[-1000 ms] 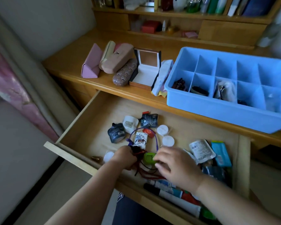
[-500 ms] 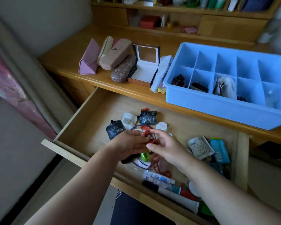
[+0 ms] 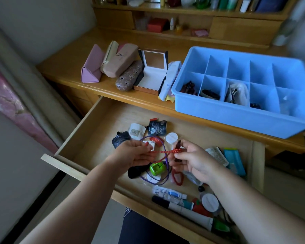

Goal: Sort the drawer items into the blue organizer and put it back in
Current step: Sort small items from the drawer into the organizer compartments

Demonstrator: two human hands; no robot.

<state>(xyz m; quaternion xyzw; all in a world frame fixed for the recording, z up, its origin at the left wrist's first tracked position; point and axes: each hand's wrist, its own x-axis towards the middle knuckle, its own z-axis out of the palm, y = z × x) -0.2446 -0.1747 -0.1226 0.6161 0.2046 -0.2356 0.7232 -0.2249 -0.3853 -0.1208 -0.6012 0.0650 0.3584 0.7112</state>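
Raised from drawer (image 3: 95,138), red bead string (image 3: 163,151) spans both grips.

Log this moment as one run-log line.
stage: sorting | left hand: pinches red bead string | right hand: pinches same string | position: above open drawer | blue organizer: on desk, partly filled

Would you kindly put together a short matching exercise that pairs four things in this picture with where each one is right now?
Things:
1. red bead string
2. blue organizer
3. green sharpener
4. pink triangular case

Places:
A. on the desk's left part
B. on the drawer floor
C. held between both hands
D. on the desktop at the right

Pairs: 1-C, 2-D, 3-B, 4-A
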